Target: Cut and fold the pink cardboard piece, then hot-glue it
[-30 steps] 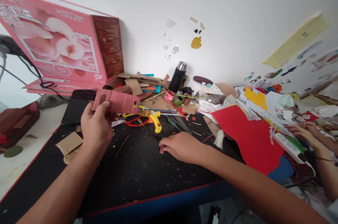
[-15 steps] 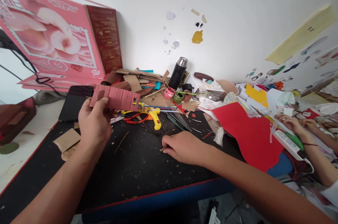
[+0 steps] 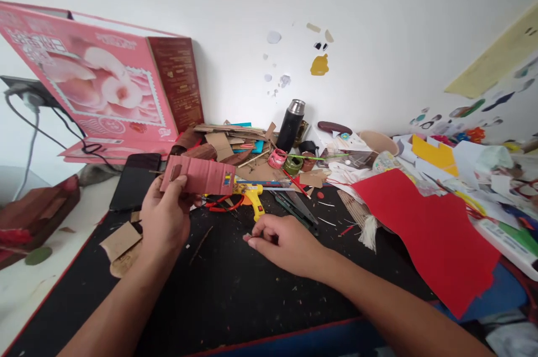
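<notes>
Black tabletop (image 3: 235, 290) with a red front edge, strewn with paper scraps and bordered at the far side by a white wall. A large pink printed box (image 3: 105, 88) leans against the wall at far left. A sheet of red paper (image 3: 428, 228) lies flat at right, near the front edge. A dark phone (image 3: 135, 180) lies flat at left, just beyond the left hand.

Pink corrugated card strip (image 3: 199, 176): held above the tabletop at left of centre, its long axis running left to right and dipping slightly toward the right, its broad face turned toward the camera. A small cut-out shows near its right end.

Left hand (image 3: 166, 219): forearm entering from the near left, hand raised off the tabletop, back toward the camera; thumb and fingers pinch the lower left part of the strip.

Right hand (image 3: 286, 242): forearm entering from the near right, hand low over the tabletop, palm down. Thumb and forefinger are drawn together at the left tip, pinching a tiny scrap (image 3: 247, 237) too small to identify; the other fingers are loosely curled.

Yellow glue gun (image 3: 253, 195) and red-handled scissors (image 3: 225, 204) lie just beyond the hands; a black flask (image 3: 292, 124) stands upright near the wall.
</notes>
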`<state>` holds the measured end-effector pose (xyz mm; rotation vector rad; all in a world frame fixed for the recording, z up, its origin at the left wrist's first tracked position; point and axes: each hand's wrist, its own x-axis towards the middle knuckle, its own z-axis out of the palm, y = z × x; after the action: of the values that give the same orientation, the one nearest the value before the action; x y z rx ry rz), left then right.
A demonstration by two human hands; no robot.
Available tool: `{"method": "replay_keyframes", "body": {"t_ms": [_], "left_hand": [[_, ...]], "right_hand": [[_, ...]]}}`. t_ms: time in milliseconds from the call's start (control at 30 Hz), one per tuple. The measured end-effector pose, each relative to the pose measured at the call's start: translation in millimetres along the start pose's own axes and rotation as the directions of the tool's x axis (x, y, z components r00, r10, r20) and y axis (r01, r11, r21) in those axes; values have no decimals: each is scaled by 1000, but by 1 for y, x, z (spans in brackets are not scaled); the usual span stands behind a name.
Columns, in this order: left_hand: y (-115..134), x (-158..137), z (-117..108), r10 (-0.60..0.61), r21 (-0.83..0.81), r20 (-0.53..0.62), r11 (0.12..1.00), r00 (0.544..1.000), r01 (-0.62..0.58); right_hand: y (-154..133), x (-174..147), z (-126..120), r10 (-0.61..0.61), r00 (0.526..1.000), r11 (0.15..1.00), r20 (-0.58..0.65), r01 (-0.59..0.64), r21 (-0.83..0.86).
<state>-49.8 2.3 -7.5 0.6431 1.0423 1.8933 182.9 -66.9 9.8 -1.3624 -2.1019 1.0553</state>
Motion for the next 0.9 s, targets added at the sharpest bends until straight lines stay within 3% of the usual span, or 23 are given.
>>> {"method": "replay_keyframes", "body": {"t_ms": [133,300,400,567,900], "left_hand": [[-3,0,-1,-14,32,-3,999,1000,14],[-4,-4,-1,-11,69,1,998,1000,11],[-3,-11,1,-6,103,21,995,1000,3],[-3,-21,1,9,209,59,978,998,-21],[2,-33,12,-32,336,37,942,999,18]], "right_hand": [[-3,27,16,91,992,904,-82,-47,425],[1,61,17,95,989,711,-112,12,704],[5,76,13,134,978,660,-161,32,751],[16,88,13,179,956,659,-232,59,750],[33,78,9,190,944,682,-271,72,727]]}}
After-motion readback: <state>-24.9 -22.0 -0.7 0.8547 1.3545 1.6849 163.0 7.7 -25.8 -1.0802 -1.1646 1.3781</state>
